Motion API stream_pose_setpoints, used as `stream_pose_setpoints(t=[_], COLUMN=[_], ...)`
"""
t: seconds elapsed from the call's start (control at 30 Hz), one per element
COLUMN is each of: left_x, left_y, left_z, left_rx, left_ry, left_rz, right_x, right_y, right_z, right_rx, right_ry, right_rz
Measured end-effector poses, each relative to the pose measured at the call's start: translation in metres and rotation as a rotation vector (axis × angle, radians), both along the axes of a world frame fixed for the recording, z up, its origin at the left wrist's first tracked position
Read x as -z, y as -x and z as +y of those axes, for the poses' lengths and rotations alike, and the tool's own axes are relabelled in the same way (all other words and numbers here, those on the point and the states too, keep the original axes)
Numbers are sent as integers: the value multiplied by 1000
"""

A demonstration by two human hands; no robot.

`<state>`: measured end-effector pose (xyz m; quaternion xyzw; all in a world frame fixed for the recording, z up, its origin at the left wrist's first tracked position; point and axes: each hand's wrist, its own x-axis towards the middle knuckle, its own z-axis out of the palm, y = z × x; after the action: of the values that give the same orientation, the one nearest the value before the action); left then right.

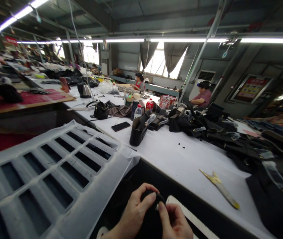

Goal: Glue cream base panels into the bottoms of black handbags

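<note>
Both my hands are at the bottom edge of the head view, below the near edge of the long white table (pixel 181 156). My left hand (pixel 135 212) curls its fingers over a small black piece (pixel 151 215) of bag material. My right hand (pixel 175 224) pinches the same black piece from the right, thumb against it. The piece is partly hidden between the two hands, and its shape is hard to make out.
A grey slotted plastic crate (pixel 47 172) lies at my left. On the table are a black phone (pixel 121 126), an upright black bag (pixel 138 131), bottles (pixel 138 111), a heap of black bags (pixel 243 142) at right and a yellowish strip (pixel 220 187). Two people sit at the far end.
</note>
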<state>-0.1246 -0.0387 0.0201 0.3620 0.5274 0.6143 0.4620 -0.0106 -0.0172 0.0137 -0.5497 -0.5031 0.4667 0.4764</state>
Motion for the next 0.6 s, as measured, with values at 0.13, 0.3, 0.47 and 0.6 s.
stream_pose_setpoints(t=[0.13,0.3,0.47,0.6], left_x=[-4,0,-2,-3], left_y=[-1,-1,5,7], left_z=[-2,-3,-4,-6], left_rx=[-19,-35,-85,-106], left_ry=[-4,9,9,-18], left_rz=[-160,-551,-437,-197], right_x=[-14,-10,5,8], right_y=[-6,-13,-17,-10], right_z=[-1,-2,-21,-41], right_rx=[-90,-68,-83,11], right_ry=[83,227,223,-53], right_rz=[90,177,51,-143])
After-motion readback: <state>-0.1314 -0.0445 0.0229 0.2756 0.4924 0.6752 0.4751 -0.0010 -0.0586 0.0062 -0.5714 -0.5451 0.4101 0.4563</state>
